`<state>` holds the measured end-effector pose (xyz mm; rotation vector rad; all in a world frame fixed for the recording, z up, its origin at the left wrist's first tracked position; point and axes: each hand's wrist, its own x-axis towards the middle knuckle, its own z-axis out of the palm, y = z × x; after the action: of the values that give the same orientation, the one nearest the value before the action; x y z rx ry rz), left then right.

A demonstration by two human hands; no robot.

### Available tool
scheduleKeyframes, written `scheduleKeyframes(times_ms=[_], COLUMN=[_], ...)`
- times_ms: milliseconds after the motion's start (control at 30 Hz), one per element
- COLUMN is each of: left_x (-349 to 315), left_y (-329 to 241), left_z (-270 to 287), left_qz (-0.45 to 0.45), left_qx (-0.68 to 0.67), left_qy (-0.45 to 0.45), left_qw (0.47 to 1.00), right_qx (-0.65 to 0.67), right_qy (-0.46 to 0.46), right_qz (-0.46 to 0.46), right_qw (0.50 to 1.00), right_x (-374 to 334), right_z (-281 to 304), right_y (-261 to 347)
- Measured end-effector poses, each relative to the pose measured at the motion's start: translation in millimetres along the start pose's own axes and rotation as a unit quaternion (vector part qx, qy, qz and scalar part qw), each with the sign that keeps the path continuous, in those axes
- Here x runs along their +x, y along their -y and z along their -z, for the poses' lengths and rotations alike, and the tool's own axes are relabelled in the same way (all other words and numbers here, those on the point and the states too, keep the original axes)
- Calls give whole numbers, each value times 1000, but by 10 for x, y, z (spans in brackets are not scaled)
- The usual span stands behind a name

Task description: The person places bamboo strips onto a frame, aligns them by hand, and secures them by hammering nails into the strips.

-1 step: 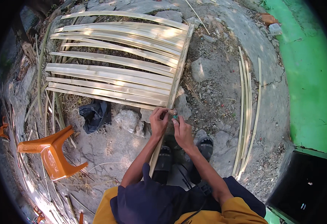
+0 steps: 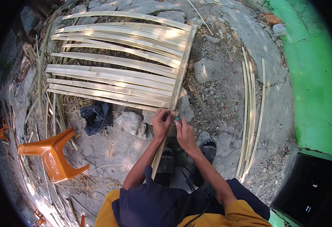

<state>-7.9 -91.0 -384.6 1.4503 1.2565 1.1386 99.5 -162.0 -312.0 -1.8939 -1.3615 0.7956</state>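
Observation:
A panel of pale split-bamboo slats [image 2: 113,72] lies on the ground ahead of me. Its slats' right ends meet a long bamboo crosspiece [image 2: 183,68], which runs down toward my feet. At the panel's near right corner, my left hand [image 2: 160,123] is closed in a pinch against the crosspiece; whatever sits between its fingertips is too small to make out. My right hand [image 2: 186,135] is closed just to the right, around a small tool with a rounded brown head [image 2: 176,113] and a green neck. The tool's head is close to the left fingertips; its handle is mostly hidden.
Left of me an orange plastic stool [image 2: 56,155] lies tipped over. A black plastic bag [image 2: 96,116] and a pale rock [image 2: 130,122] are by the panel's near edge. Loose bamboo strips [image 2: 249,113] lie to the right, before a green-painted surface [image 2: 313,83]. My shoes [image 2: 208,148] stand below my hands.

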Motion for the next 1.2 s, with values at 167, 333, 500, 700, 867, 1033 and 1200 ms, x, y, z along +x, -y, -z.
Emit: scheduleKeyframes(times_ms=[167, 333, 500, 700, 867, 1033, 1200], left_x=[-1, -4, 7, 65, 63, 54, 54], left_y=[21, -15, -4, 30, 52, 21, 50], left_z=[25, 25, 7, -3, 3, 14, -32], left_qz=[4, 7, 17, 5, 6, 13, -12], left_qx=[-8, -5, -2, -1, -8, -28, -13], left_qy=[-2, 2, -3, 1, 10, 11, 1], left_qw=[1000, 1000, 1000, 1000, 1000, 999, 1000], right_qx=[-7, -9, -15, -7, 21, 55, -7], right_qy=[1, -8, -6, -12, 3, 5, -13], right_qz=[-7, 5, 15, 12, -32, -67, -13], right_qw=[1000, 1000, 1000, 1000, 999, 996, 1000], right_x=[2, 26, 61, 53, 46, 44, -39], right_z=[-42, -25, -30, -27, 66, 192, 109], right_y=[26, 52, 16, 22, 143, 315, 78])
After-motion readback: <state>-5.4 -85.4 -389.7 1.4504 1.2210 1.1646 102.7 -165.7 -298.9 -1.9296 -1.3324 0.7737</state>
